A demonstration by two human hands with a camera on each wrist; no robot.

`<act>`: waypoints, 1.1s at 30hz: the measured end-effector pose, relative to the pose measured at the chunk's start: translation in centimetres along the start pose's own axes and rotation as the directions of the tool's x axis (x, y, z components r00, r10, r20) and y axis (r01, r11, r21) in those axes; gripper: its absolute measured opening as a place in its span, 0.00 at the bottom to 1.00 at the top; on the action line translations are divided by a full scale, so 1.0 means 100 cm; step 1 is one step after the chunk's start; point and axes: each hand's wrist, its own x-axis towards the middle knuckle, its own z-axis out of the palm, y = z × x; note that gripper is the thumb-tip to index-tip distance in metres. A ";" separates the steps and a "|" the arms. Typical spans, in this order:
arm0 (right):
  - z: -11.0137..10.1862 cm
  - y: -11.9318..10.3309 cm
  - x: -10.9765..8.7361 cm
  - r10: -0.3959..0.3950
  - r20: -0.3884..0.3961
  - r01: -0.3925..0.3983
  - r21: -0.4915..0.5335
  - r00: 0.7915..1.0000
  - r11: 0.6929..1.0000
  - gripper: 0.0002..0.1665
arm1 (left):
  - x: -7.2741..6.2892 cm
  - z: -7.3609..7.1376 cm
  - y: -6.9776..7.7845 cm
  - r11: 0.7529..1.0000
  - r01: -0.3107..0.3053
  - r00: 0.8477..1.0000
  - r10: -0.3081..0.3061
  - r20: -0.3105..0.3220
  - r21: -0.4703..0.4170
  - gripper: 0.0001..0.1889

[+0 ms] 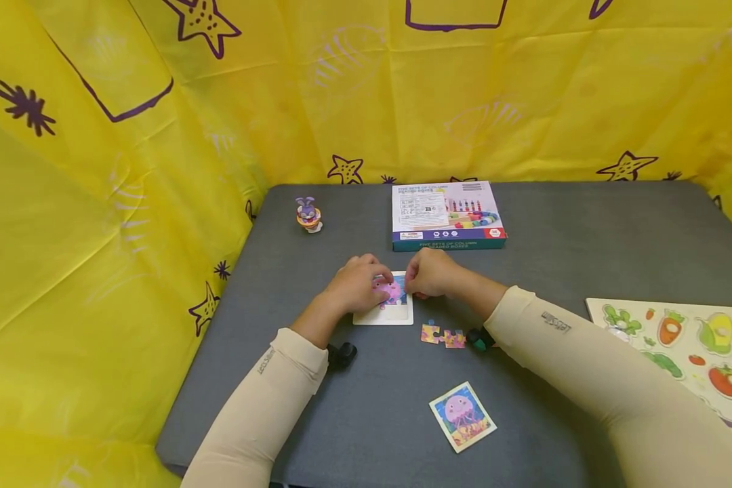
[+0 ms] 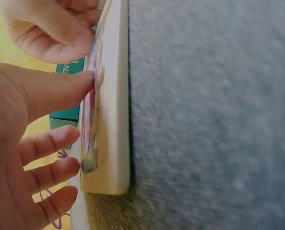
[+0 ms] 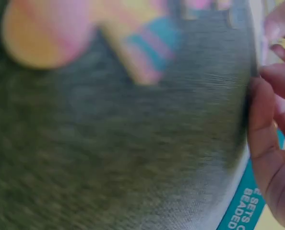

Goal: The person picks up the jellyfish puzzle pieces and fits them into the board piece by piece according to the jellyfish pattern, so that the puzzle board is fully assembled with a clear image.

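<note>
A white-framed jellyfish puzzle tray [image 1: 396,313] lies on the grey table, partly filled with pink and blue pieces; its lower right part is bare. Over its left side is my left hand [image 1: 358,283], thumb tip touching the jellyfish pieces [image 2: 89,108] and fingers loosely bent along the far side. At the right edge my right hand [image 1: 434,274] pinches the tray's rim between thumb and fingers; its fingertips partly hide that edge. Two joined orange-pink puzzle pieces [image 1: 430,333] lie just in front of the tray, near the right wrist.
A jellyfish picture card [image 1: 462,416] lies nearer the front. Behind the hands is a boxed bead set [image 1: 448,215], with a small purple rabbit figure [image 1: 308,214] to its left. A vegetable puzzle board [image 1: 677,339] lies at the right. Yellow cloth [image 1: 354,102] hangs behind the table.
</note>
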 end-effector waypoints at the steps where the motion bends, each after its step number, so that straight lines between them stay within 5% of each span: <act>1: 0.000 0.000 0.000 -0.001 0.002 0.001 -0.019 1.000 1.000 0.06 | 0.001 0.000 0.000 1.000 0.007 1.000 -0.007 0.000 -0.005 0.13; 5: 0.000 0.002 -0.002 -0.074 -0.005 0.073 -0.144 0.997 0.987 0.07 | 0.002 0.000 0.001 1.000 0.028 1.000 -0.028 0.006 -0.013 0.13; 9: 0.000 0.004 -0.018 -0.188 -0.001 0.179 -0.306 0.982 0.935 0.09 | 0.003 0.001 0.001 1.000 0.022 1.000 -0.021 0.008 -0.020 0.13; 15: 0.002 0.009 -0.054 -0.125 0.116 0.161 -0.386 0.985 0.908 0.15 | 0.004 0.000 -0.001 1.000 -0.002 1.000 0.002 -0.004 -0.030 0.13; 19: 0.010 0.014 -0.066 -0.136 0.110 0.170 -0.408 0.985 0.897 0.19 | 0.002 -0.002 -0.004 1.000 -0.006 1.000 0.006 0.007 -0.027 0.12; 22: 0.014 0.018 -0.067 -0.172 0.075 0.187 -0.371 0.982 0.910 0.17 | 0.001 -0.005 -0.006 0.999 -0.032 0.999 0.032 0.027 -0.021 0.13; 27: 0.014 0.022 -0.067 -0.192 0.047 0.197 -0.169 0.980 0.966 0.12 | -0.008 -0.011 -0.015 0.996 -0.084 0.995 0.086 0.047 -0.030 0.16; 33: 0.012 0.015 -0.058 -0.241 0.005 0.241 -0.016 0.971 0.970 0.07 | -0.027 -0.017 -0.027 0.993 -0.114 0.993 0.115 0.039 -0.026 0.13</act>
